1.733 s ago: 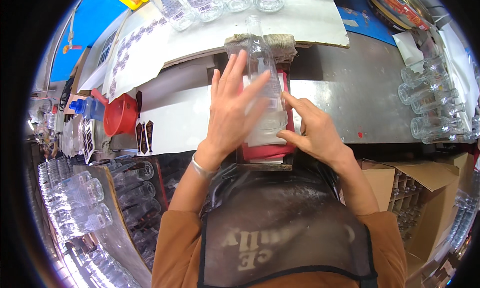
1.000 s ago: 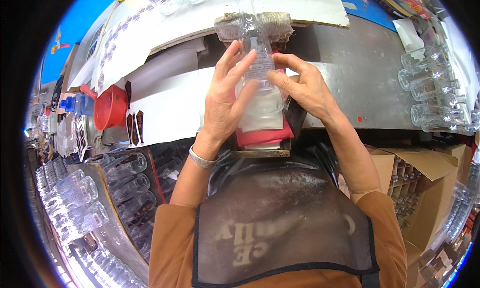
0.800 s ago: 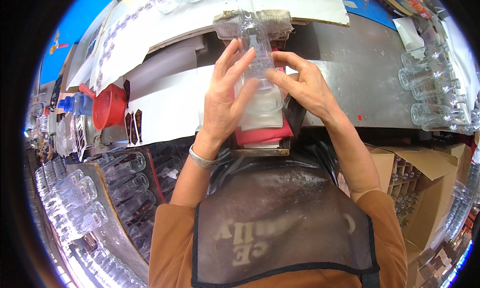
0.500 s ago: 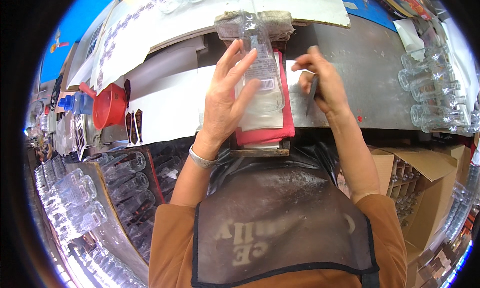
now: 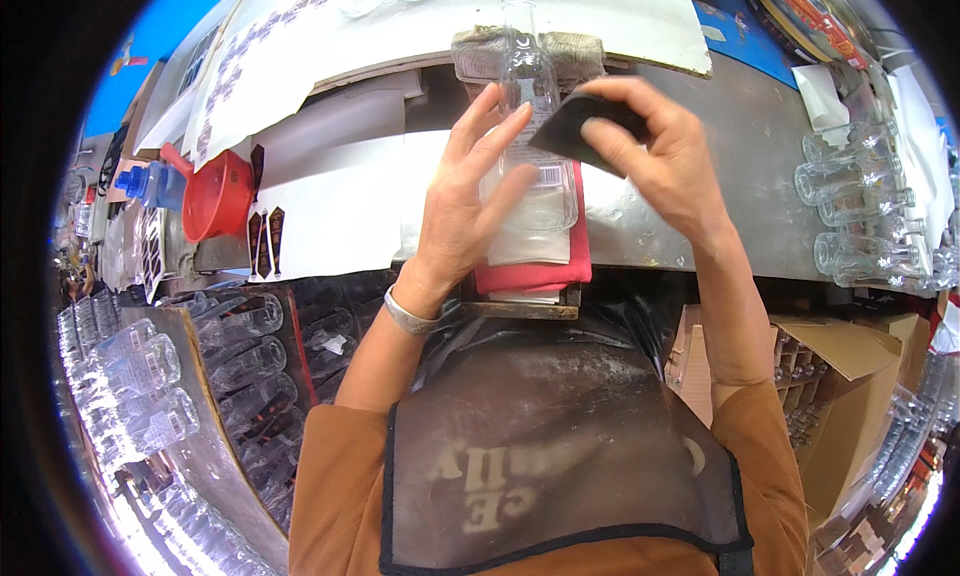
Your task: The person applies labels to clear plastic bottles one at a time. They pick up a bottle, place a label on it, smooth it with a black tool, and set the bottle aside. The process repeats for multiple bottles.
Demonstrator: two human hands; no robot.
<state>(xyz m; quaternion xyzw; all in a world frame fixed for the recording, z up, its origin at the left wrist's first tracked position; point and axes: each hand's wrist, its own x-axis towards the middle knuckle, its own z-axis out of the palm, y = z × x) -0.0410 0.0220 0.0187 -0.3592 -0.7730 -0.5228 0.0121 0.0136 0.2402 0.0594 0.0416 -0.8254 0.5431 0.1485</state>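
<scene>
At left is a red scoop (image 5: 217, 198). Left of centre, the left hand (image 5: 462, 201) spreads its fingers beside 1 clear bottle (image 5: 550, 194), which lies at upper centre over a red cloth (image 5: 535, 276). Next, the right hand (image 5: 665, 146) pinches a flat black piece (image 5: 582, 129) overlapping the bottle in view. More clear bottles (image 5: 832, 190) lie at far right.

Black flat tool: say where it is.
In the head view, right of centre, the black tool is in the right hand, overlapping the clear bottle.
</scene>
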